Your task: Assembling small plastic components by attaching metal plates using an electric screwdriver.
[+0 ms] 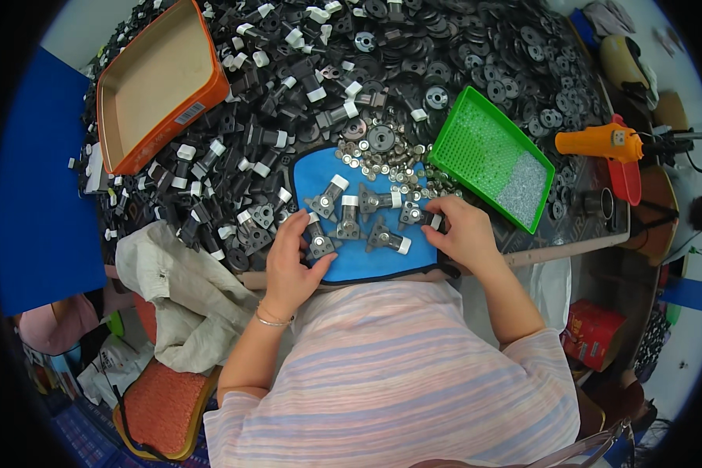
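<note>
On the blue mat lie several black plastic fittings, each with a triangular foot, a metal centre and a white-tipped stem. My left hand has its thumb and fingers closed around the sides of one black fitting at the mat's left edge. At the right edge, my right hand pinches the stem end of another fitting. Between the hands rest an upright-pointing fitting, a sideways one and a tilted one.
Small metal caps are heaped at the mat's far edge. A green tray with tiny silvery pieces stands right, near an orange electric screwdriver. Black discs pile up behind. An orange box sits on fittings at left.
</note>
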Demonstrator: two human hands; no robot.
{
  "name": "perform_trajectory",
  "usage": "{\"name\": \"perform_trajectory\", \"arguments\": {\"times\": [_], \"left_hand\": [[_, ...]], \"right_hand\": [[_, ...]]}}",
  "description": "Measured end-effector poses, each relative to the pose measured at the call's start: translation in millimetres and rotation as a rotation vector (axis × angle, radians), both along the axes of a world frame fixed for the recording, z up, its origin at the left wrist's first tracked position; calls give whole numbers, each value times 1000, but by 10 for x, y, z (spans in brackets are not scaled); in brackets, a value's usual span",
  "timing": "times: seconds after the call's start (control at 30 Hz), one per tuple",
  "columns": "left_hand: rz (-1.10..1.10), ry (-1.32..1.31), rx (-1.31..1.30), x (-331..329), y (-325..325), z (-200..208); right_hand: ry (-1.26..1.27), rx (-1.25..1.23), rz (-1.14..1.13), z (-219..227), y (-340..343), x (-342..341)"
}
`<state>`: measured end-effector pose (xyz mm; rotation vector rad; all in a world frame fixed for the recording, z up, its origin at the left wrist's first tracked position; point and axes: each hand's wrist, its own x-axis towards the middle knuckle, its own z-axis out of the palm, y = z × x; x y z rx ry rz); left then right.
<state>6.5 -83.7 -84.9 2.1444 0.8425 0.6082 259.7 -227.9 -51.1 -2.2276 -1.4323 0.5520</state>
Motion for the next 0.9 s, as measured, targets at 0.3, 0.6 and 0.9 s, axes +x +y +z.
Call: {"name": "perform_trajectory", "arguments": {"times": [0.3,0.6,0.9], "left_hand": [[-5,-15,4,-2,15,-12],[-21,-40,29,-20,-5,-30],[-45,-65,59,-32,17,-27]], "right_hand": [[-231,210,102,262,414,-22],[-477,-59,191,194,1726,379],[-511,71,128,560,1443,476]]}}
